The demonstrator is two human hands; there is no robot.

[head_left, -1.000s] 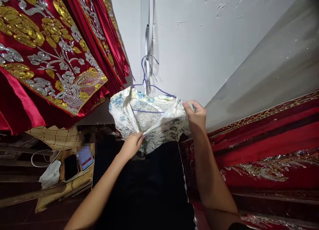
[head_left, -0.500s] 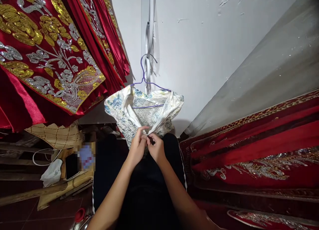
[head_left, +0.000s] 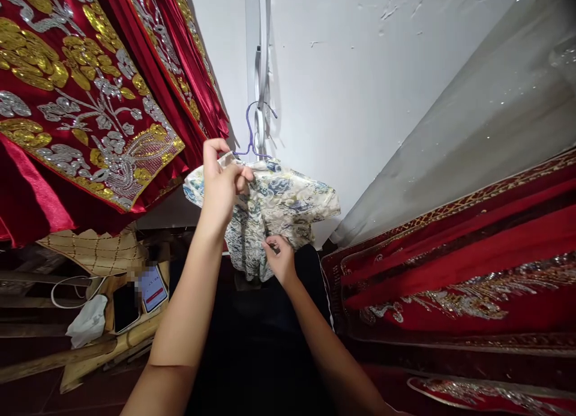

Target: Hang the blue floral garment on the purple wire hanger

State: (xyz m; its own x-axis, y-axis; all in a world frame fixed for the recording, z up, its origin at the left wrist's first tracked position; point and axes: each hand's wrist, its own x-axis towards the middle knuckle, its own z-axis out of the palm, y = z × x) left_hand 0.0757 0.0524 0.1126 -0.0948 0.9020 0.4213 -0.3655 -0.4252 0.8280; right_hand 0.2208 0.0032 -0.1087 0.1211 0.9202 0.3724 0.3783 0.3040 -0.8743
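Observation:
A white shirt with a blue and yellow floral pattern (head_left: pixel 297 194) hangs on a purple wire hanger (head_left: pixel 250 128), its front panels now lying together. My left hand (head_left: pixel 221 179) is at the shirt's left shoulder and collar, with the fingers bent round the collar cloth. Lower down, my right hand (head_left: pixel 279 255) pinches the front edge of the shirt between thumb and fingertips.
Red cloth with gold and silver sequins (head_left: pixel 103 104) hangs at the left. Another red embroidered cloth (head_left: pixel 450 272) is at the right. Two phones (head_left: pixel 153 289) and a white plastic bag (head_left: pixel 88 323) lie on a wooden stool at lower left. A white wall (head_left: pixel 351 92) stands behind.
My left hand has moved up from the front opening to the collar. The shirt front, spread open before, has come together and covers the hanger's bar. My right hand stays low at the front edge.

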